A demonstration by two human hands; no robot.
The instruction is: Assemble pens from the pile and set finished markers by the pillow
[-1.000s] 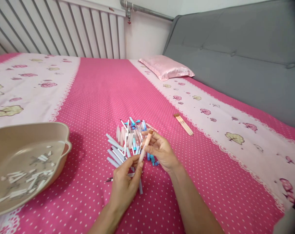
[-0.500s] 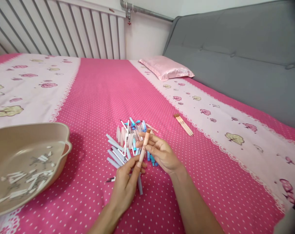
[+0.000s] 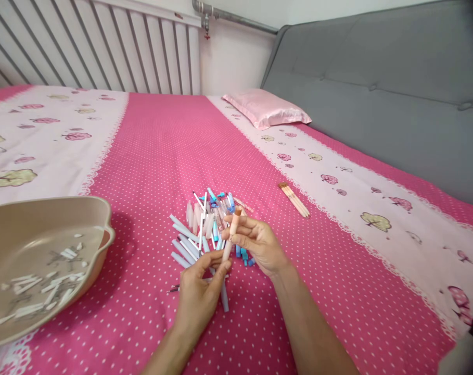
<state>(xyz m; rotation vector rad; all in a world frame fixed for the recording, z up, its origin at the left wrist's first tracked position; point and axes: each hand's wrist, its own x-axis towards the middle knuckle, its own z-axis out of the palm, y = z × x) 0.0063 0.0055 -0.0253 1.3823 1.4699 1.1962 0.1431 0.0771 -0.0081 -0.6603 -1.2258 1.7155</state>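
A pale pink pen (image 3: 235, 223) with an orange-brown end stands tilted between my hands, over the pile. My right hand (image 3: 263, 250) pinches its upper part between thumb and fingers. Lower down, the thumb and fingers of my left hand (image 3: 201, 294) close around the pen's bottom end. Behind and below them lies a loose pile of pen parts: grey-blue tubes (image 3: 180, 260), thin white refills (image 3: 201, 229), pinkish barrels (image 3: 196, 217) and blue pieces (image 3: 244, 255). My fingers hide part of this pile.
On the left stands a beige basin (image 3: 105, 208) with small white and grey pieces (image 3: 59, 284) inside. Several peach pens with brown ends (image 3: 294, 200) lie side by side at the right. A pink pillow (image 3: 265, 108) rests farther back, near the grey headboard (image 3: 376, 78).
Both hands stay on the pen. The pen has dropped very slightly, and my left thumb has shifted a little along its lower end. The pile looks the same.
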